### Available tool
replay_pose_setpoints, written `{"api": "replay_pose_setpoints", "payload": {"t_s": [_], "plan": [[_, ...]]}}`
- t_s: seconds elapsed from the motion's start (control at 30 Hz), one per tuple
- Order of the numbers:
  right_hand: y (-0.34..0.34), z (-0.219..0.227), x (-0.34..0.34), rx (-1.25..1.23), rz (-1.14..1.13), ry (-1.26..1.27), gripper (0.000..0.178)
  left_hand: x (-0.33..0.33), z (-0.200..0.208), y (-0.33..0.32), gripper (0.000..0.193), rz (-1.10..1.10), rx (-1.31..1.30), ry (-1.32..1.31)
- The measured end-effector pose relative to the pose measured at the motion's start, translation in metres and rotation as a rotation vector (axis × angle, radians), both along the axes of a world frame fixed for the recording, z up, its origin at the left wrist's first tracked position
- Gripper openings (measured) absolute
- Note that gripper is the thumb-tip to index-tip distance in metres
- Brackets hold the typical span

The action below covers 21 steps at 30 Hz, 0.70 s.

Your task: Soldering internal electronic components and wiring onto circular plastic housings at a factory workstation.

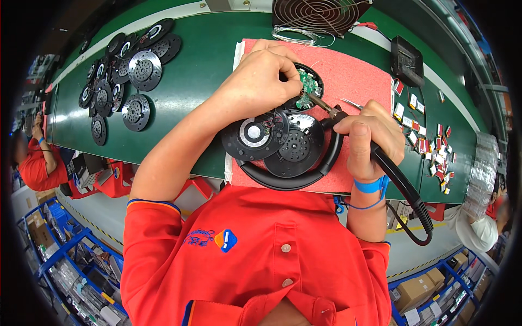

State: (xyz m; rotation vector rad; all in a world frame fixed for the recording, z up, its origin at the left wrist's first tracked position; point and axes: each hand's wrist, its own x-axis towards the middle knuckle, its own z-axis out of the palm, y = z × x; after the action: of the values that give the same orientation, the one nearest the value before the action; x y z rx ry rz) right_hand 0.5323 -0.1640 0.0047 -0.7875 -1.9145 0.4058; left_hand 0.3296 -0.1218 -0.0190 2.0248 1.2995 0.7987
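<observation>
Soldering was under way on the pink mat (353, 76), which sat on the green desk (196, 70) toward its right half. Left hand (255, 84) was curled shut, fingertips pinching the rim of an open black earcup (304, 89) near the mat's far edge, holding it steady. A small green circuit board (309, 81) sat inside that earcup, partly hidden by the fingers.

Right hand (367, 138) was closed in a pen-style grip around the black handle of a soldering iron (348, 122); thumb on top, fingers wrapped. The iron's tip touched or sat just at the lower edge of the circuit board; exact contact too small to tell. Its thick black cable (410, 198) ran off the desk's near edge past the right wrist, which wore a blue wrist strap (371, 186).

The headphone headband (288, 176) lay on the mat's near edge, with a round speaker plate (254, 135) and a second black earcup part (298, 145) just beside each other, between the two hands.

Far left of the desk: a pile of round black speaker plates (128, 70). Far edge: a wire-grille fan (318, 13). Right side: small red and white parts (429, 141) scattered, well apart from the mat. Metal tweezers (353, 103) lay on the mat just beyond the right hand.
</observation>
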Motion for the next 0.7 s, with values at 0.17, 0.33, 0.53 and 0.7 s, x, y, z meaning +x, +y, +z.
{"api": "replay_pose_setpoints", "payload": {"t_s": [0.17,0.33,0.53,0.7], "plan": [[-0.0032,-0.0003,0.0002,-0.008,-0.003,0.023,0.028,-0.0033,-0.0006,0.0007,0.014,-0.028,-0.029,-0.021],[-0.0023,-0.0012,-0.0005,0.000,0.001,0.009,0.028,-0.0028,-0.0004,0.0015,0.014,-0.031,-0.063,-0.023],[-0.0025,-0.0005,-0.0007,-0.007,0.008,0.003,0.027,-0.0007,0.0012,0.0030,0.016,0.001,-0.076,0.047],[-0.0030,-0.0016,-0.0027,-0.010,0.004,0.022,0.027,-0.0002,-0.0040,0.0004,0.016,0.009,-0.021,0.033]]}}
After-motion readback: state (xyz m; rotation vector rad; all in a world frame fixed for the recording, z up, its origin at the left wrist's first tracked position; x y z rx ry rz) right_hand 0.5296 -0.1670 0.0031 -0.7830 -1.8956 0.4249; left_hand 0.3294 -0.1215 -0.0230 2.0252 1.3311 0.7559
